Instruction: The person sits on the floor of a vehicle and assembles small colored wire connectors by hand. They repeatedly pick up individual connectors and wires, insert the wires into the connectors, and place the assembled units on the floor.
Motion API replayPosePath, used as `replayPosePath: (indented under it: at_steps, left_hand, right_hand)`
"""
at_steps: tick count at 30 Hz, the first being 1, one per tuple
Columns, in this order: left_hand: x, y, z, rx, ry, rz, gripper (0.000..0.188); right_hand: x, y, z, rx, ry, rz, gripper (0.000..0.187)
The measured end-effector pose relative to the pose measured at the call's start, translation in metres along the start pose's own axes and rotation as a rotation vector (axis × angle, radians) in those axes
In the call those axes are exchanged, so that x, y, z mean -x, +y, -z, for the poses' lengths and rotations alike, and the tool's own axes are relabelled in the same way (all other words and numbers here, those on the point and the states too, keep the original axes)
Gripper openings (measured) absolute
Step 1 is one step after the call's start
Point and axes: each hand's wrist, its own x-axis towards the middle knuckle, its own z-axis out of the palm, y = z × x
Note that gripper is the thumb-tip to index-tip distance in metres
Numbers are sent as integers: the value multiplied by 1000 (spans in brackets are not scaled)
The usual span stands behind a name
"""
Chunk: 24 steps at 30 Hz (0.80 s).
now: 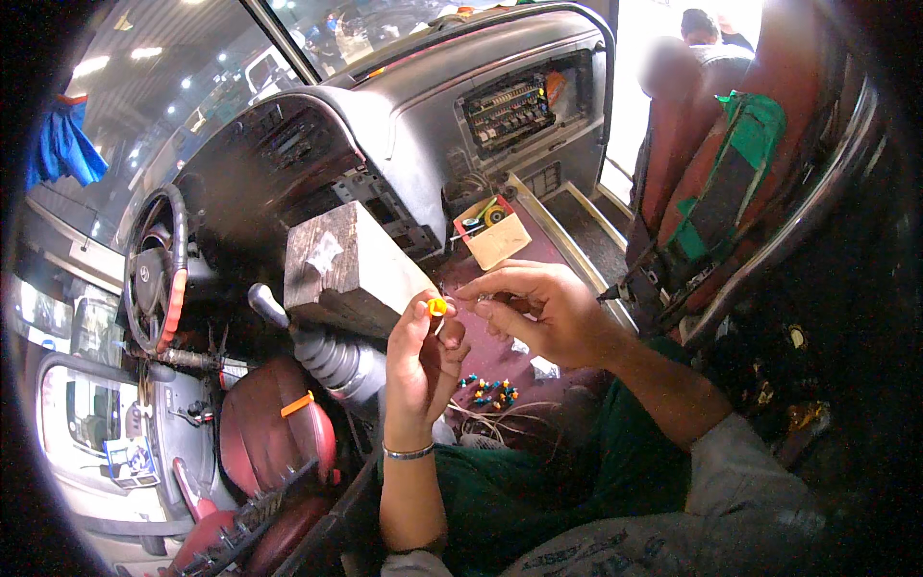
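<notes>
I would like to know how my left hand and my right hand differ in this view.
The left hand points upward, while the right hand reaches in from the right.
The left hand pinches a small yellow piece; whatever the right hand may hold is too small to tell.
The left hand has a silvery bracelet below it; the right hand shows none.
Both are ungloved.

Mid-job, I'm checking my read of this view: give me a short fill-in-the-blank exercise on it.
1. The ____ hand holds the small yellow piece.
2. The block beside the gear lever is made of ____.
3. The cloth hanging at upper left is mostly ____.
Missing words: left; wood; blue.
</notes>
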Motion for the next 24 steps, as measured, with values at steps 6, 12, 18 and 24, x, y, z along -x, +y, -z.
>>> replayPosePath:
  at_steps: [6,12,18,24]
  left_hand:
    - [-2,-2,0,-78,-30,-15,25]
    - [-1,-2,-3,-181,30,-60,19]
    - [-2,-3,-7,-226,57,-42,16]
    - [-2,-5,-9,-358,69,-87,17]
  right_hand:
    - [2,4,-3,-99,166,27,13]
    - [2,12,5,-88,-2,-25,15]
    - [3,14,0,-102,46,24,17]
    - [3,12,1,5,110,73,18]
